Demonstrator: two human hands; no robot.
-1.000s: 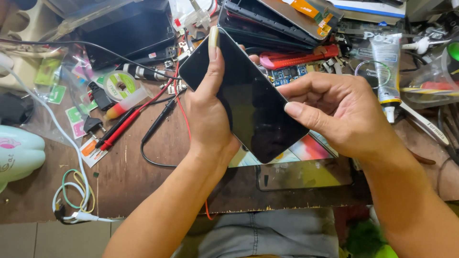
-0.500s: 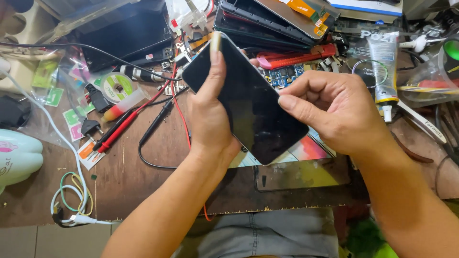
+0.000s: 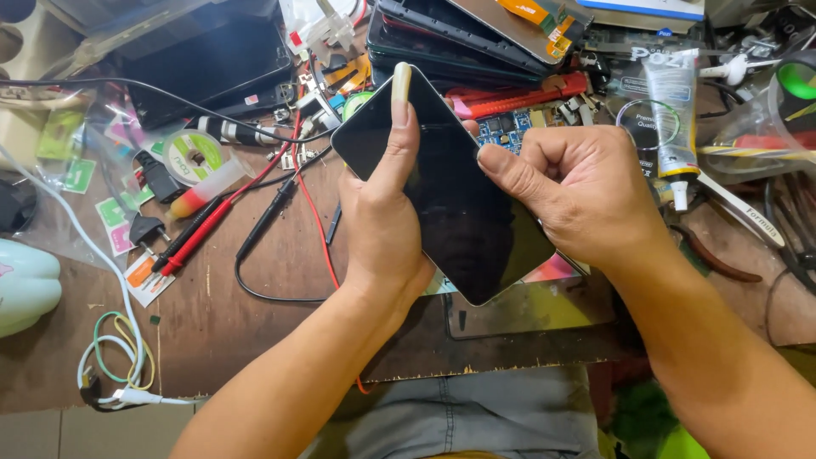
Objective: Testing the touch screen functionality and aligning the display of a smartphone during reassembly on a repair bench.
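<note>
Two bare hands are holding a dark phone (image 3: pixel 450 212) above a cluttered wooden counter (image 3: pixel 212 323), in the centre of the frame. Compared with a moment ago, little is changing: the phone is staying tilted at the same diagonal, and the right thumb is sitting slightly further along the phone's right edge, which suggests slow, careful work along that seam rather than a new step.

The left hand (image 3: pixel 382 229) is gripping the phone from its left side, palm around the edge, with the index finger stretching straight up across the glass; its long pale nail is reaching the top corner. The right hand (image 3: pixel 578 187) is curling into a loose fist beside the phone, thumb tip pressing on the right edge. Whether it is pinching a small tool cannot be told.

The phone is looking like a black, glossy slab with rounded corners and a thin light rim, screen unlit.

Behind it, at the upper middle, a stack of dark phone panels (image 3: pixel 459 42) is lying. A red test probe (image 3: pixel 229 212) is lying to the left, and a glue tube (image 3: pixel 671 110) to the upper right.
</note>
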